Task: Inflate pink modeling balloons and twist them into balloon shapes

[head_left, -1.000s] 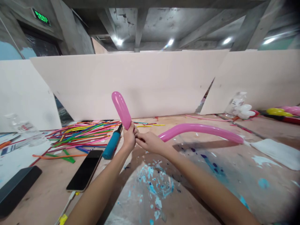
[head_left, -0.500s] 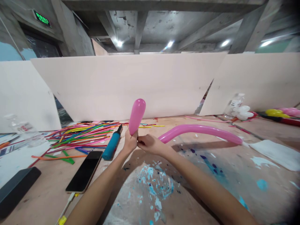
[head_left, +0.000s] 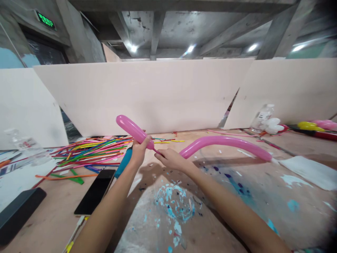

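gripping the plump short end of a pink balloon (head_left: 131, 129), your left hand (head_left: 139, 151) is clasping it above the table (head_left: 150, 228), with its tip tilting up and leftward. your right hand (head_left: 171, 160) is pinching the thin neck (head_left: 157, 151). a long pink length (head_left: 223, 141) is arching from behind that hand toward the table's right edge. a teal pump (head_left: 124, 163) is lying partly hidden behind your left forearm; thin uninflated balloons (head_left: 97, 151) are lying near the far left corner.

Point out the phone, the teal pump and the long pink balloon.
Phone (head_left: 94, 192): head view, on its dark screen.
Teal pump (head_left: 123, 163): head view, visible barrel.
Long pink balloon (head_left: 226, 141): head view, middle of its arched length.
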The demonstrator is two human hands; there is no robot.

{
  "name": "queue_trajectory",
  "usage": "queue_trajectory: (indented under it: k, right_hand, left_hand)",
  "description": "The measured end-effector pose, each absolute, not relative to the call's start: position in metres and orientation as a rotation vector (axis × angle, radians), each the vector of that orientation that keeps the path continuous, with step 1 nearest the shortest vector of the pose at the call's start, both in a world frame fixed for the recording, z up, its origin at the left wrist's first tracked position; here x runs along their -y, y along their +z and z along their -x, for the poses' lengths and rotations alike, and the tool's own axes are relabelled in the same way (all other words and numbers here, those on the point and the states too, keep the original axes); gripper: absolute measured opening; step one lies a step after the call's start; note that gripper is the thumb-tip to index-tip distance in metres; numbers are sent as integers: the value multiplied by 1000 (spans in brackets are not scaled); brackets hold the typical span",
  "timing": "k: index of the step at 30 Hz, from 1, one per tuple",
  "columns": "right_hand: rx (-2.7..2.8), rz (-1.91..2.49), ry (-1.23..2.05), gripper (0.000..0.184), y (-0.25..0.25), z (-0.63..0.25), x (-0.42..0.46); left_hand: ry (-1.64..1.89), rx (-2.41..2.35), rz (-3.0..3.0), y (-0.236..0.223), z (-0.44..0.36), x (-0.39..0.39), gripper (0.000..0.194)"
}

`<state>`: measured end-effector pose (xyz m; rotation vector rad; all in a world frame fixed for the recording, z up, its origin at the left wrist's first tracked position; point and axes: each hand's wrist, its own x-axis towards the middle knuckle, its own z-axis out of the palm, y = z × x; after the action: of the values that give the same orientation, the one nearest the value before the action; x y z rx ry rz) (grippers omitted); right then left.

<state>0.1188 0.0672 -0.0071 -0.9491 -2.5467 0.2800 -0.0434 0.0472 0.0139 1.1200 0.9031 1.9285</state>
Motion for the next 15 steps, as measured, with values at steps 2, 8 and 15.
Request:
queue_trajectory:
  k: [2,8,15]
  right_hand:
    - [2551,976,317,40,-10,-121,-71]
    - [2602,992,374,42,-14,-123,-76]
    - [2683,981,301,48,-15,-115,-67]
  left_hand:
    - [1977,-751,-987,26,55,-45,49]
    - [2107,-481,-809,56,81,-33,39]
    - [2091,-379,-780,61,88,-26,24]
